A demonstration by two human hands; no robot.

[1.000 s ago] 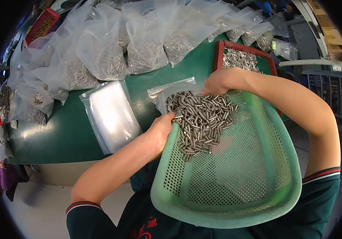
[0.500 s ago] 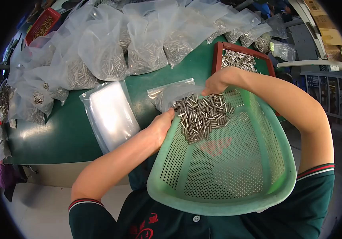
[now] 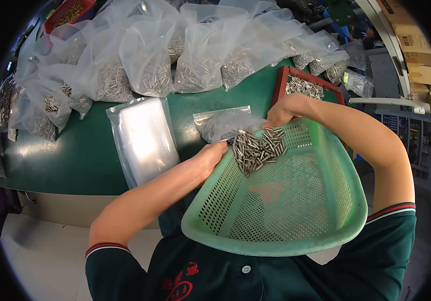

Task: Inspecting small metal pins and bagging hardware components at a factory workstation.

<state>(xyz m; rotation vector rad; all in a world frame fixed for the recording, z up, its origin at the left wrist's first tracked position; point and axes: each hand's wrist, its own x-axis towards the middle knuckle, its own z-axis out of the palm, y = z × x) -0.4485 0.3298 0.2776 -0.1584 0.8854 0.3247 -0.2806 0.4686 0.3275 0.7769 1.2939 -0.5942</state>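
A green perforated plastic basket [image 3: 270, 248] hangs tilted in front of me, its far end lower and over the table edge. A heap of short metal pins [image 3: 256, 153] lies at that far end, against the mouth of a clear plastic bag [image 3: 228, 125]. My left hand [image 3: 213, 155] is closed at the basket's far left corner, by the bag's mouth. On the far right my right hand [image 3: 282, 111] has its fingers closed over the basket rim and the bag's edge. The fingertips of both hands are partly hidden.
Several clear bags filled with pins [image 3: 147, 75] line the back of the green table [image 3: 75, 165]. A stack of flat clear bags [image 3: 142, 140] lies left of the basket. Behind my right hand is a red-framed tray [image 3: 280, 83] of pins. A red bin [image 3: 70, 14] stands far left.
The heap of pins in the basket has become smaller and drawn in toward the bag's mouth. Both hands keep their hold at the rim. The view has shifted slightly.
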